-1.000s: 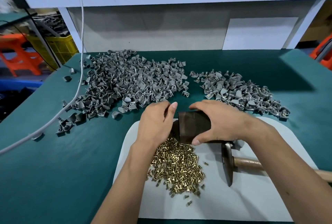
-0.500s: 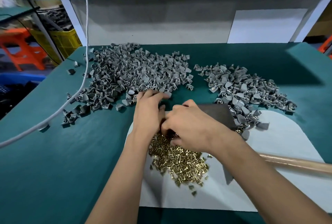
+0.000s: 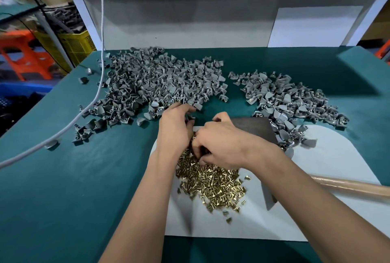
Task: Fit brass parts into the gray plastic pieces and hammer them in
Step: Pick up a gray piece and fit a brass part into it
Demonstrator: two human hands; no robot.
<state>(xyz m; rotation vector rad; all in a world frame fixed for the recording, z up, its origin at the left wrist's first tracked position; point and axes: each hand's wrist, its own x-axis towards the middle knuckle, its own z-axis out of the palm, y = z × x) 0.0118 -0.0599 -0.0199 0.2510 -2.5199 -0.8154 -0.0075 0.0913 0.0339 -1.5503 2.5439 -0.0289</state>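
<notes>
Now | gray piles (image 3: 160,85): 2 | brass heap (image 3: 213,182): 1 | left hand (image 3: 175,129), right hand (image 3: 221,146) grip contents unclear

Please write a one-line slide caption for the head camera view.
Both hands, left hand and right hand, work at the brass parts between two piles of gray plastic pieces.

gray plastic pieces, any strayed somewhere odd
Yes. A few gray plastic pieces from the right pile have spilled onto the white mat, against the dark block. Some brass parts lie loose beside their heap.
</notes>
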